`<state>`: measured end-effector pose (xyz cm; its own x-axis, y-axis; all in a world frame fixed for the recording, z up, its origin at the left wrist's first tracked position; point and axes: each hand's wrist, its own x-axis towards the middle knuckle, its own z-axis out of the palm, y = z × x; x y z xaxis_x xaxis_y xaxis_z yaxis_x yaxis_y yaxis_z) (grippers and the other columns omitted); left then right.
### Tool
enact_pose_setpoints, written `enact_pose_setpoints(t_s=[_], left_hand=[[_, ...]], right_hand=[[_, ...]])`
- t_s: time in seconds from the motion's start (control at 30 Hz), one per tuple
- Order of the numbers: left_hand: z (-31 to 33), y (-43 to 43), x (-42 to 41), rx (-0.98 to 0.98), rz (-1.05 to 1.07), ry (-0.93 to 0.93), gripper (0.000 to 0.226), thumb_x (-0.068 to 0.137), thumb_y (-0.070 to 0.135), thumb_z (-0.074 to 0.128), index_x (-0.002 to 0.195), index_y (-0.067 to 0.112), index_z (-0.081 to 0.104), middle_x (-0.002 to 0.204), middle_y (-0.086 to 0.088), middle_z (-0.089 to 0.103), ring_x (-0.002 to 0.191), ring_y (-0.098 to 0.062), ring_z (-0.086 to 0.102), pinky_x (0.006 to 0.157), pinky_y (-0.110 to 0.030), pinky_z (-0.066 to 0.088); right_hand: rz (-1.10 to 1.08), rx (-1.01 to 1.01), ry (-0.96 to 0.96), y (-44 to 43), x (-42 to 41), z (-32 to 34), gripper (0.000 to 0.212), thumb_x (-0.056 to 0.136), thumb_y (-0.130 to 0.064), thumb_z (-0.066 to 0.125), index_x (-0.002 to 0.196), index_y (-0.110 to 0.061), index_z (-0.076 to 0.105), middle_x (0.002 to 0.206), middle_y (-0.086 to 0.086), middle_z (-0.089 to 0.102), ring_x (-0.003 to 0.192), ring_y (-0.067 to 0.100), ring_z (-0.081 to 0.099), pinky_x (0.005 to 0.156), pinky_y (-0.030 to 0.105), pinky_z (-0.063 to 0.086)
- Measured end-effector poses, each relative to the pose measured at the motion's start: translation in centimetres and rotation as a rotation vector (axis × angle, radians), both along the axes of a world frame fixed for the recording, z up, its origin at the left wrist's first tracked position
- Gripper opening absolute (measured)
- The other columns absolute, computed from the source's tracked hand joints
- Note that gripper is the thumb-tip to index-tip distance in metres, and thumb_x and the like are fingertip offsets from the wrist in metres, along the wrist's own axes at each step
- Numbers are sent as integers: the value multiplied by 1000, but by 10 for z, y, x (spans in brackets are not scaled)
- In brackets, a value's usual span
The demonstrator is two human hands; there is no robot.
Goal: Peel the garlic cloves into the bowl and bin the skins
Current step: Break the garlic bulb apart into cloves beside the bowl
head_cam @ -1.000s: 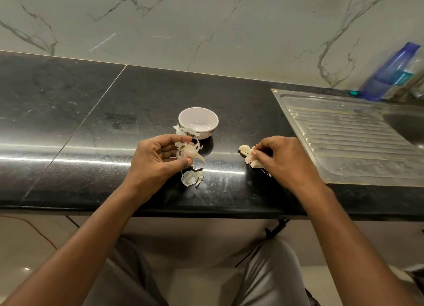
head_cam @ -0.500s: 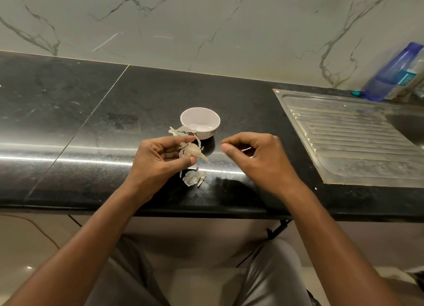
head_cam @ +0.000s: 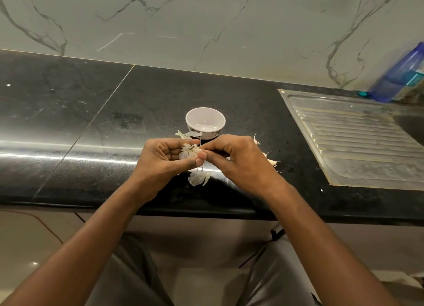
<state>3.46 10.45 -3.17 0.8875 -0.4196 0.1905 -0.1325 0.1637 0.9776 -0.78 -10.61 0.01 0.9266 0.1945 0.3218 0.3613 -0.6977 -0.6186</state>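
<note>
The left hand grips a garlic clove just on the near side of the bowl; the right hand pinches its skin. The bowl looks empty; loose skins lie unbinned on the counter; more cloves wait to the right, so most of the task likely remains.

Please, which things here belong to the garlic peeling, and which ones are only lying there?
Belongs to the job:
- garlic clove, held in the left hand and pinched by the right hand
- white bowl
- loose skins on the counter
- other garlic pieces beside the right hand

Only lying there:
- blue bottle
- steel drainboard
</note>
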Motion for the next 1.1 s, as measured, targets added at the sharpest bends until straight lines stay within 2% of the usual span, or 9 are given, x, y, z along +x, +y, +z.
enact_pose_setpoints(t_s=[0.23, 0.33, 0.43, 0.57, 0.67, 0.83, 0.9, 1.0, 1.1], left_hand=[[1, -2, -1, 4, 7, 27, 41, 79, -1, 83, 119, -3, 74, 108, -20, 79, 104, -41, 76, 96, -43, 62], [1, -2, -1, 19, -7, 24, 43, 80, -4, 82, 123, -1, 73, 110, -18, 79, 104, -36, 77, 95, -40, 62], [2, -3, -1, -16, 34, 36, 44, 79, -5, 81, 122, 0, 72, 108, -18, 80, 100, -32, 78, 90, -33, 64], [0, -3, 0, -36, 76, 38, 45, 78, -6, 82, 122, 0, 72, 105, -20, 79, 95, -31, 77, 87, -32, 64], [-1, -3, 0, -38, 93, 36, 48, 77, -3, 84, 123, 1, 72, 105, -19, 80, 96, -31, 77, 87, -31, 64], [-2, -4, 2, -46, 85, 46, 54, 76, -9, 83, 127, 2, 71, 108, -19, 79, 104, -36, 76, 95, -38, 62], [-3, -3, 2, -40, 74, 45, 56, 76, -11, 82, 128, 2, 70, 109, -19, 79, 106, -39, 75, 97, -42, 61], [-3, -3, 2, -35, 66, 39, 53, 78, -16, 79, 127, 2, 70, 109, -19, 79, 106, -39, 75, 96, -40, 62], [-3, -3, 1, -33, 65, 34, 51, 80, -16, 78, 127, 2, 70, 109, -19, 79, 105, -38, 76, 94, -36, 63]], right_hand=[[-38, -228, -107, 10, 2, -15, 22, 112, -28, 50, 112, -15, 67, 103, -2, 64, 90, 16, 62, 79, 43, 56], [-50, -223, -107, 7, 3, -12, 24, 114, -26, 45, 105, -15, 63, 97, -6, 58, 84, 14, 57, 74, 39, 52], [-60, -115, -63, 5, 2, -9, 27, 115, -30, 44, 101, -16, 63, 93, -7, 60, 83, 11, 55, 72, 27, 47], [-136, 82, 21, -7, 2, -8, 26, 113, -35, 51, 102, -18, 68, 90, -4, 72, 83, 14, 67, 76, 37, 56], [-175, 195, 58, -24, -2, 0, 17, 109, -34, 60, 104, -22, 71, 91, -8, 77, 84, 10, 74, 80, 38, 64], [-327, -69, 25, -67, -13, 8, 15, 103, -42, 67, 104, -30, 76, 89, -14, 75, 83, 5, 71, 79, 33, 62], [-382, -188, 8, -81, -15, 5, 17, 102, -44, 68, 106, -30, 77, 92, -16, 75, 84, 3, 69, 80, 36, 61], [-402, -319, 24, -92, -20, -3, 16, 100, -43, 71, 108, -31, 77, 96, -15, 74, 85, 4, 68, 79, 41, 60], [-402, -350, 34, -93, -23, -9, 14, 98, -39, 74, 110, -33, 77, 100, -15, 74, 89, 6, 67, 80, 41, 60]])
